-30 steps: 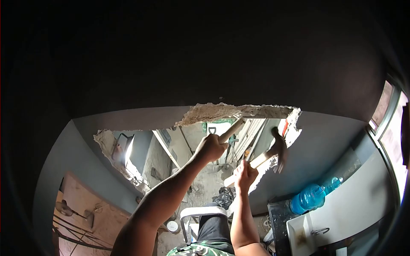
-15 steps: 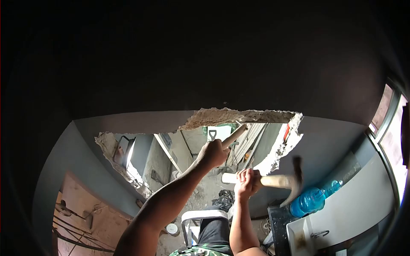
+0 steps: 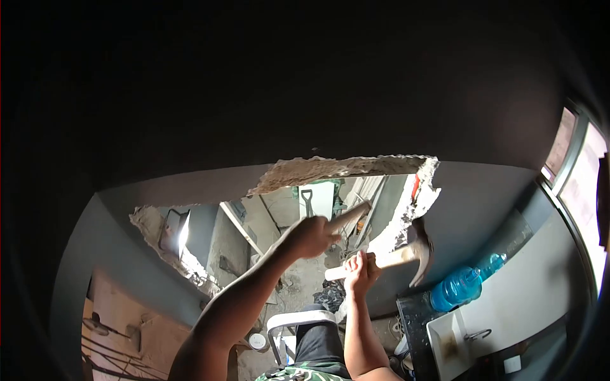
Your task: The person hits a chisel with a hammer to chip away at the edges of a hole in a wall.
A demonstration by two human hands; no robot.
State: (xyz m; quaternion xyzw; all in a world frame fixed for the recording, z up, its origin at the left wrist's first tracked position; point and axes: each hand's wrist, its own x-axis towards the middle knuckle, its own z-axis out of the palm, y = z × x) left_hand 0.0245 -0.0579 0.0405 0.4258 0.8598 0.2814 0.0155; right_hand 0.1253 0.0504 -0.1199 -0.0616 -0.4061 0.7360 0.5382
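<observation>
My left hand (image 3: 311, 236) is closed around a chisel (image 3: 348, 217), a thick dusty bar that points up and to the right across the opening in the wall. Its tip shows below the broken upper edge (image 3: 330, 170), apart from it in this view. Lower and to the right, my right hand (image 3: 361, 272) grips the pale wooden handle of a claw hammer (image 3: 397, 257). The dark hammer head is at the right, near the jagged right side of the opening, its claw curving downward.
A white-framed ladder top (image 3: 298, 319) stands at my legs. Blue water bottles (image 3: 457, 289) lie on the right beside a white sink (image 3: 448, 348) with a tap. Through the opening, a shovel handle (image 3: 307, 198), planks and a littered floor show. A white bucket lid (image 3: 257, 341) is below.
My left hand and the chisel have dropped lower, away from the upper edge. The hammer has shifted left and slightly up, its head tilting differently. The view has moved slightly.
</observation>
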